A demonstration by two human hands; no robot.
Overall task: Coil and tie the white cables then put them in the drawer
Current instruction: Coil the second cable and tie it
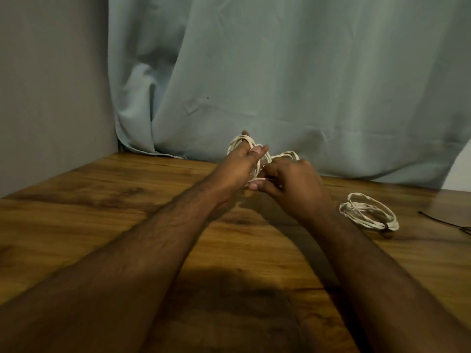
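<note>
White cable loops (265, 159) gripped between left hand (239, 165) and right hand (293, 182) above wooden table (102, 200).

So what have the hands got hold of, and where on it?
Both grip one white cable coil: the left hand has its loops round the fingers, the right hand pinches the strands at the middle.
</note>
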